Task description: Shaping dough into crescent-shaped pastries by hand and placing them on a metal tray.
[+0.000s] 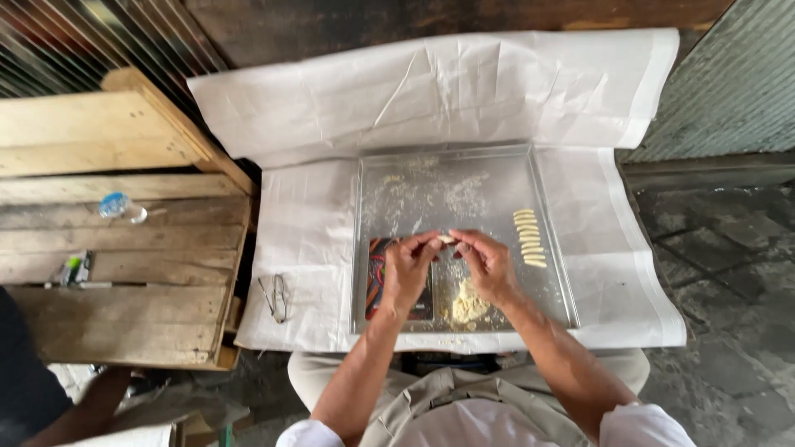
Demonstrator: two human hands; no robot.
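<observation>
My left hand and my right hand meet over a square metal tray, fingertips pinching a small pale piece of dough between them. Below my right hand lies a crumbly lump of yellowish dough on the tray. A column of several shaped dough pieces lines the tray's right side. A dark patterned flat packet rests in the tray under my left hand. Flour dust covers the tray's far half.
White paper covers the surface under the tray. Small scissors lie on the paper left of the tray. A wooden crate at left carries a small bottle and a lighter-like object. Another person's arm shows bottom left.
</observation>
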